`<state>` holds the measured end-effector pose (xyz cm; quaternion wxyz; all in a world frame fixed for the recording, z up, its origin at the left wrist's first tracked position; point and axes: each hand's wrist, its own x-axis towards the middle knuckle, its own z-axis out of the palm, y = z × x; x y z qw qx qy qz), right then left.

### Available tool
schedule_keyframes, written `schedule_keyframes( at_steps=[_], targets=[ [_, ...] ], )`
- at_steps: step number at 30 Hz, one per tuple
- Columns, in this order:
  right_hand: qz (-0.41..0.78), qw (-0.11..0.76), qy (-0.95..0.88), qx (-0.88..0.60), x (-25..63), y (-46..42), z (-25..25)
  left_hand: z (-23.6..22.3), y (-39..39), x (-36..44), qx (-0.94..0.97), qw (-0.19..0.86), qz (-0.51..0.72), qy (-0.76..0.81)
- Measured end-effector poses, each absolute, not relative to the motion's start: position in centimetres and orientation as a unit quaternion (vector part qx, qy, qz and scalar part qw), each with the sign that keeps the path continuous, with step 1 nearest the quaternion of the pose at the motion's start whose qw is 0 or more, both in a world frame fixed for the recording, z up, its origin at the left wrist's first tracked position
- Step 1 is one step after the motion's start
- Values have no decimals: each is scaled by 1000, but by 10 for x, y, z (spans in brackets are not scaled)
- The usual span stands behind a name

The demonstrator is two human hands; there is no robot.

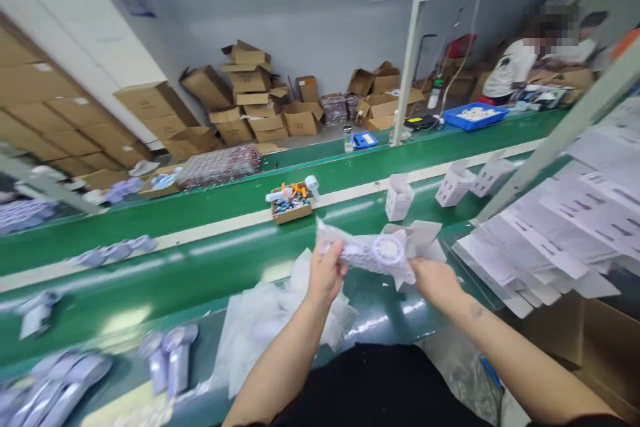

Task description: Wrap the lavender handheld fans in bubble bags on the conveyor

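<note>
My left hand is closed on one end of a bubble-wrap bag with a pale lavender handheld fan inside. The fan's round head shows through the wrap, pointing right. At that end, my right hand is closed at a white box with its flaps spread; its fingertips are hidden. Below my left hand, a heap of empty bubble bags lies on the bench. Unwrapped lavender fans rest to its left, with more fans at the lower left corner.
White boxes stand upright on the green conveyor. A small carton of coloured parts sits beyond my hands. Flat printed boxes are stacked at right, beside a metal post. Another person works at the far right.
</note>
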<state>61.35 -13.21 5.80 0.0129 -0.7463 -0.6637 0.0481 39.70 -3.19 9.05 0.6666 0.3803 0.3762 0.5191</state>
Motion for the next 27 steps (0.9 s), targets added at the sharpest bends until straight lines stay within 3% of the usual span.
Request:
schedule_keyframes(
  at_steps=[3,8,12,18,24,27],
  targets=[
    [79,-25,-704,-706,570,-118,14,70,-31,393,522,546,501,423],
    [66,-6,-720,-691,563,-118,-3,62,-43,367,803,196,368,424],
    [61,5,-730,-680,568,-120,-8,91,-57,374,916,85,179,348],
    [80,28,-711,-698,559,-126,-20,119,-35,408,974,86,6,208],
    [-1,171,-722,-670,592,-119,15,103,-4,411,934,202,71,287],
    [-27,164,-763,-624,610,-97,37,95,-8,403,917,261,95,286]
  ],
)
